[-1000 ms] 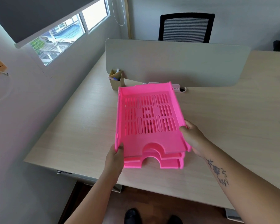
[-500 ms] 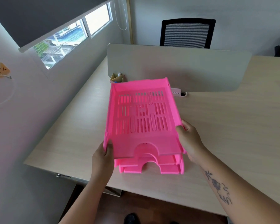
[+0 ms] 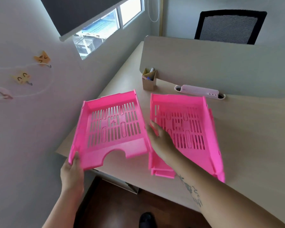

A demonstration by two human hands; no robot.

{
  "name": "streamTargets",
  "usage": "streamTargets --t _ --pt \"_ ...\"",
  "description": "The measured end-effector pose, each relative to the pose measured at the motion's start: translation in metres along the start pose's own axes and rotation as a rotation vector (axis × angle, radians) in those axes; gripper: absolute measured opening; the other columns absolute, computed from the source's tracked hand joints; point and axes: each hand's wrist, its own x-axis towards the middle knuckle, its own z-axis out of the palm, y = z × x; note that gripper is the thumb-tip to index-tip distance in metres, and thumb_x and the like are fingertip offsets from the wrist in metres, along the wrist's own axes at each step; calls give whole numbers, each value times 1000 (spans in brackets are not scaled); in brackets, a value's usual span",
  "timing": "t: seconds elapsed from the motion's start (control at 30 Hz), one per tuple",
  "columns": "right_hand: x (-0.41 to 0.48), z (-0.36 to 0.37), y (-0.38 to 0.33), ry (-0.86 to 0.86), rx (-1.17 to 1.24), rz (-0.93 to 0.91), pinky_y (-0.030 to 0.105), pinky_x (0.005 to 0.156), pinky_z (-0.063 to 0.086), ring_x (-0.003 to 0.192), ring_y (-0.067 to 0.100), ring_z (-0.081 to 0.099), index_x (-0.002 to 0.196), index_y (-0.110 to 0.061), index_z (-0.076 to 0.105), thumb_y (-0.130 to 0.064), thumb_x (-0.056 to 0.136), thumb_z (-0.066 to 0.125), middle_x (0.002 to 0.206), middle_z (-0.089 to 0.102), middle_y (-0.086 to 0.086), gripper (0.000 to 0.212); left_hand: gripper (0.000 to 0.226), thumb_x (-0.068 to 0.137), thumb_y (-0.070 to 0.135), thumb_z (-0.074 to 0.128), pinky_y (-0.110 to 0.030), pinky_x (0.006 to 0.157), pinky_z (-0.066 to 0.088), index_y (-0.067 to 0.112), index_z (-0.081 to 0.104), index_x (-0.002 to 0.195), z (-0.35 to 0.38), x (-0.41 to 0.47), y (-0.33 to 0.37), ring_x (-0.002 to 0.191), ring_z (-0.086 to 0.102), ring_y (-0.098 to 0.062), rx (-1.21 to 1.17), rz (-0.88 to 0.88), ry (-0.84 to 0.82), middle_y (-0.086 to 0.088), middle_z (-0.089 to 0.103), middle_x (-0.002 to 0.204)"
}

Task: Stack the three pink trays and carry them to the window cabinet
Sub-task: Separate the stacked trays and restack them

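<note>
A single pink tray hangs tilted over the desk's left front corner. My left hand grips its front left corner. My right hand holds its right side wall, fingers pointing away from me. To the right of it, a stack of two pink trays lies on the desk; my right forearm crosses the stack's front left part. A narrow gap separates the held tray from the stack.
A cardboard pen holder and a white power strip sit behind the trays, against the desk divider. A black chair stands beyond it. The window is in the left wall. My shoe shows below.
The top tray has come off the stack and moved left in both hands, past the desk's corner. Two trays stay stacked on the desk. My view has turned left.
</note>
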Motion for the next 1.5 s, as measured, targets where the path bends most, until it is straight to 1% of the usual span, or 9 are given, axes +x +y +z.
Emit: streamTargets --t 0.07,0.2,0.3,0.63,0.83,0.93,1.03,1.23,1.5 --pt "5 -8 17 143 -59 -30 19 84 45 117 22 60 148 -19 39 -49 99 37 148 49 4 57 35 100 33 44 -34 69 45 5 60 113 -1 17 -11 72 53 -20 -20 -35 -10 -9 58 84" --pt "15 -54 66 490 -325 -11 43 106 44 125 29 56 137 -8 53 -24 96 51 138 58 12 44 39 100 33 44 -41 82 48 7 56 125 9 34 -33 94 59 -30 -36 -120 -55 -14 62 100" --pt "11 -91 99 642 -503 144 51 91 52 107 41 62 132 -4 55 -26 91 49 124 64 23 47 41 100 34 43 -45 89 49 10 53 132 21 40 -43 104 60 -32 -23 -150 -84 -14 63 109" --pt "5 -111 153 624 -535 411 50 80 57 94 38 62 119 0 58 -15 94 50 111 62 21 30 30 89 30 47 -55 84 51 17 49 117 35 38 -46 100 57 -40 482 -48 -93 -15 61 103" --pt "3 -121 147 625 -426 320 48 60 58 67 31 59 87 -13 46 -21 98 39 91 61 17 15 40 90 34 62 -52 111 32 11 64 122 114 -59 10 130 48 -30 575 457 -322 -4 63 129" --pt "-13 -125 143 597 -434 304 43 55 52 63 33 60 94 -13 48 -24 100 36 80 60 11 17 49 91 39 58 -39 93 52 13 51 132 137 -96 19 107 61 -22 462 231 -608 -1 64 121" --pt "-25 -134 148 599 -469 286 35 47 44 53 27 54 96 -12 49 -24 101 35 71 56 5 19 18 97 15 47 -20 57 45 12 53 114 145 -109 16 69 57 -11 452 171 -700 0 64 91" --pt "-32 -149 159 579 -329 295 29 46 38 53 22 52 110 -7 53 -23 103 36 74 58 7 24 20 102 11 35 -21 51 44 14 54 105 157 -124 19 60 54 -9 406 182 -695 5 62 78" --pt "-40 -155 154 379 -198 353 51 55 57 75 43 68 148 -19 31 -23 104 32 83 60 1 44 27 101 11 35 -11 42 41 7 61 108 164 -130 21 61 55 -9 312 153 -680 4 62 75"
